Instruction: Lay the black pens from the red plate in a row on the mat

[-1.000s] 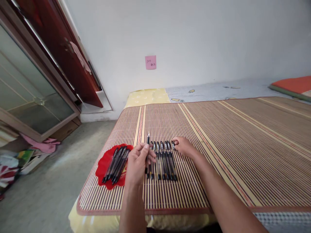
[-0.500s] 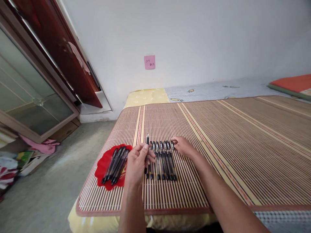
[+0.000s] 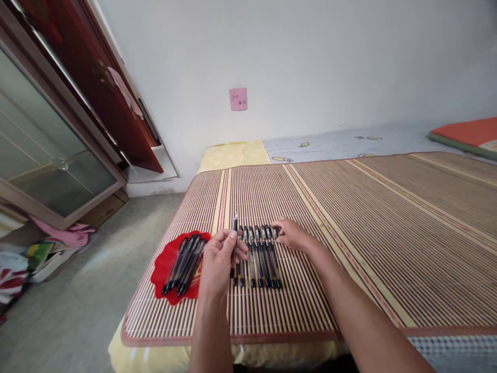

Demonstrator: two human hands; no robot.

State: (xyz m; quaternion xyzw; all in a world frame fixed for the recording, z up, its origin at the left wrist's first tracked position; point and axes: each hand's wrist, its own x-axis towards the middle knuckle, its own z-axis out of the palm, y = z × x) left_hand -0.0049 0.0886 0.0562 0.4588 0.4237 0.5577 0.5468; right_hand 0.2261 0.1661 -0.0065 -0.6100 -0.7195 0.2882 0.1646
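My left hand (image 3: 223, 251) pinches a black pen (image 3: 235, 223) between thumb and fingers. That pen is uncapped, its bare tip pointing away from me, and it is held over the left end of a row of pens. The row of capped black pens with clear barrels (image 3: 267, 261) lies side by side on the striped mat, caps at the far end. At the right end of the row, my right hand (image 3: 292, 234) has its fingertips closed on a dark pen cap (image 3: 275, 232). Left of my left hand, a red scalloped plate (image 3: 160, 264) holds several more pens (image 3: 188, 264).
A bamboo mat (image 3: 349, 248) covers the bed, whose front edge is near me. Behind it, a pink note (image 3: 238, 99) is stuck to the wall. A folded orange and green cloth (image 3: 468, 132) lies at the far right. Grey floor (image 3: 97, 269) and a glass-panelled door (image 3: 54, 140) are left.
Almost nothing differs. Both hands keep their places and holds; the view has shifted very slightly.
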